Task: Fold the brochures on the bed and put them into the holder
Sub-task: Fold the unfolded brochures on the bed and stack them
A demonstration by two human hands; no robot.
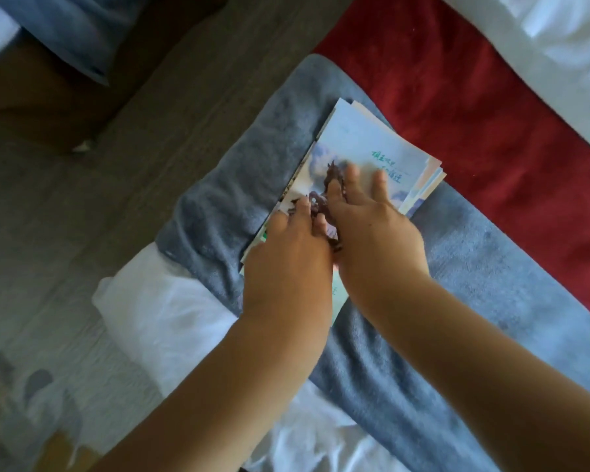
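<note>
Head view is showing left hand and right hand pressing flat-fingered on brochures, probably light, slippery, best pinched at the edge beyond the fingertips.

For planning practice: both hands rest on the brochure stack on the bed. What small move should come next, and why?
Probably slide the top brochure free to fold it: the left hand and right hand rest flat on the stack of brochures, and no holder shows.
</note>
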